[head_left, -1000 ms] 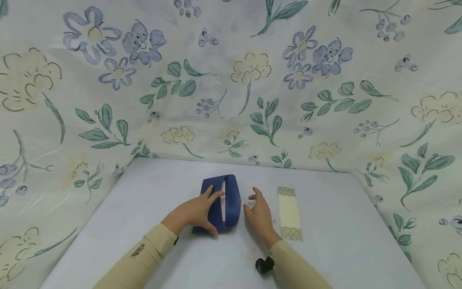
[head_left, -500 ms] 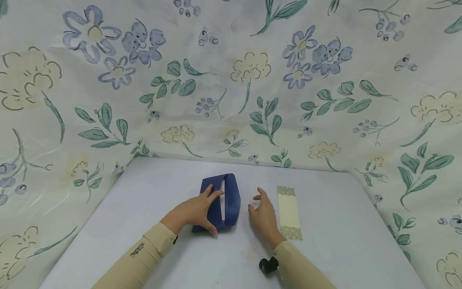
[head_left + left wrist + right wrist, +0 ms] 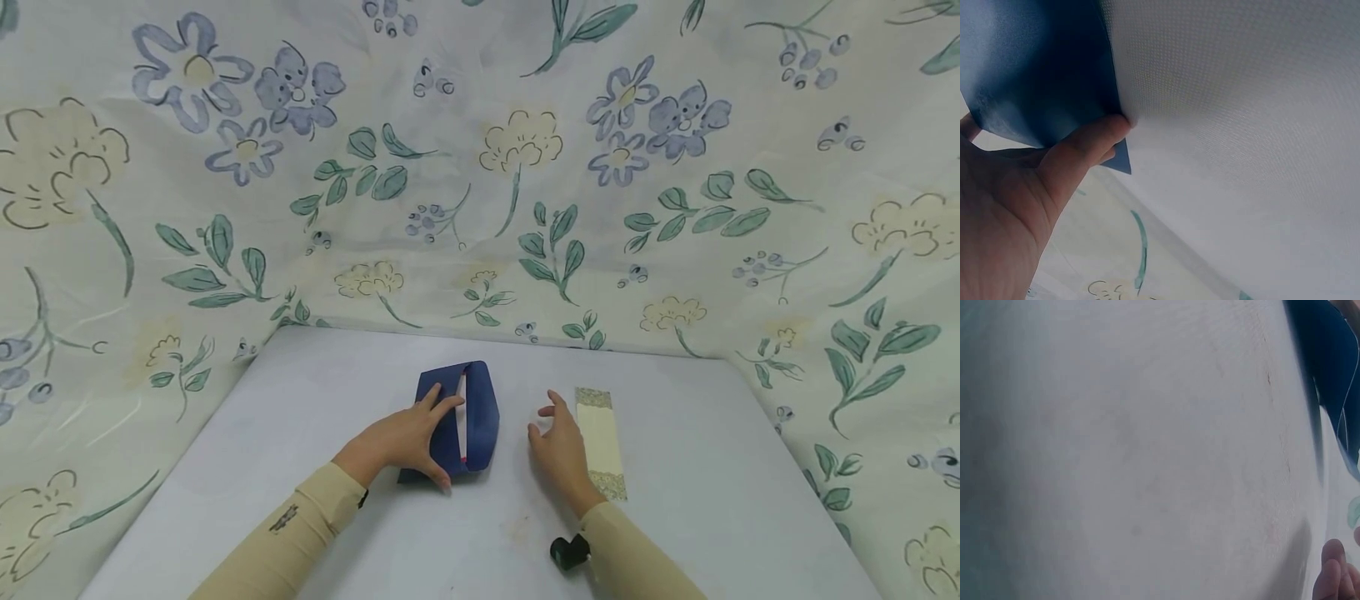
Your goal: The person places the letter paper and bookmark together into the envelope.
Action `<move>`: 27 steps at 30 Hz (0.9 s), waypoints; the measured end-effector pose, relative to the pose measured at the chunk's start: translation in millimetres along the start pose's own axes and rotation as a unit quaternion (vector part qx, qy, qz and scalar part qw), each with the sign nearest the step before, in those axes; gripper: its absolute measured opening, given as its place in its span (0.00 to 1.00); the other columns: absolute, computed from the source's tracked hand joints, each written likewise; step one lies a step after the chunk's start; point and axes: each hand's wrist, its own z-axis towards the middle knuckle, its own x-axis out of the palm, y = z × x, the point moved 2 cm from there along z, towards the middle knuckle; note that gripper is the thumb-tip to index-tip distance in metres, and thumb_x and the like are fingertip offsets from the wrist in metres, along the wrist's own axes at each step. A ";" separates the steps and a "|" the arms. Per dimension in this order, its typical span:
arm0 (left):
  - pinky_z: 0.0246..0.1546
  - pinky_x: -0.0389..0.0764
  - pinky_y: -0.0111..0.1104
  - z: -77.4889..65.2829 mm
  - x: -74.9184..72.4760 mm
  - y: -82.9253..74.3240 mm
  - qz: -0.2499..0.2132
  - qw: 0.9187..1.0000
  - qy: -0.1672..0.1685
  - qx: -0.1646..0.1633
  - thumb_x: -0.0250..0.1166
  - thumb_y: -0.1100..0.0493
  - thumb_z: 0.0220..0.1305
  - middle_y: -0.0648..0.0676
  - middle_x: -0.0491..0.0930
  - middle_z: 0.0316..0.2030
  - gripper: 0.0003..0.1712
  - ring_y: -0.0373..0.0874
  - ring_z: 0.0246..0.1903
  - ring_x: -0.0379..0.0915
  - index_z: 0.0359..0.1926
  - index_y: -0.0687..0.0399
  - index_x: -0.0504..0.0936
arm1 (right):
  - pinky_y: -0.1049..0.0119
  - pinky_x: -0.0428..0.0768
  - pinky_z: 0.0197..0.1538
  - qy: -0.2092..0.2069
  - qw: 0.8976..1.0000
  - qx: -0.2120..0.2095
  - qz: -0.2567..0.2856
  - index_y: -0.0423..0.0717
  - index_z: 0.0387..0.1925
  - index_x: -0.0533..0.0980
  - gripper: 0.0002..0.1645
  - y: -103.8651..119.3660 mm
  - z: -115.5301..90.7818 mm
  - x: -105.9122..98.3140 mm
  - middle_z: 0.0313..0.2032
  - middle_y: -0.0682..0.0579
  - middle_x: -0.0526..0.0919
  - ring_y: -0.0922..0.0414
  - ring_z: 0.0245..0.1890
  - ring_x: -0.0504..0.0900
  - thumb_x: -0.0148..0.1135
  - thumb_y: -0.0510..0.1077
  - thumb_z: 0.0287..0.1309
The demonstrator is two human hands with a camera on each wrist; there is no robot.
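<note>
A navy blue envelope [image 3: 483,417] lies on the table in the head view, its flap folded out to the right. A white insert with small red marks at its ends [image 3: 462,425] shows in the opening. My left hand [image 3: 401,437] rests on the envelope with fingers spread and thumb at the near edge; the left wrist view shows the thumb [image 3: 1094,140] against the blue edge. To the right, my right hand [image 3: 558,446] holds nothing, its fingers loosely bent. Beside it lies a cream paper strip with speckled ends [image 3: 602,442], partly covered by the hand.
A white table [image 3: 697,467] carries everything. Floral-patterned sheeting [image 3: 465,208] stands at the back and both sides. A small black device [image 3: 568,552] is at the right sleeve.
My right hand has moved right, away from the envelope, and now overlaps the left side of the cream strip. The left hand and the envelope have hardly moved.
</note>
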 end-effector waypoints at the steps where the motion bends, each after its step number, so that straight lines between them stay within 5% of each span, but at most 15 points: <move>1: 0.60 0.72 0.61 0.1 0.0 0.0 0.001 1.000 0.000 0.001 0.84 0.30 0.30 0.72 0.43 0.78 0.76 0.73 0.68 0.62 0.79 0.43 0.54 | 0.60 0.80 0.36 -0.002 1.000 -0.002 -0.001 0.34 0.70 0.65 0.38 -0.3 0.0 -0.6 0.49 0.43 0.84 0.57 0.29 0.80 0.67 0.36 0.59; 27: 0.60 0.72 0.63 0.6 -0.2 -0.2 0.001 1.000 -0.002 0.005 0.85 0.31 0.31 0.73 0.44 0.77 0.76 0.74 0.68 0.61 0.79 0.45 0.55 | 0.56 0.82 0.39 -0.014 0.999 0.038 -0.033 0.34 0.70 0.64 0.39 -23.1 1.1 -15.6 0.52 0.41 0.82 0.53 0.34 0.83 0.67 0.39 0.61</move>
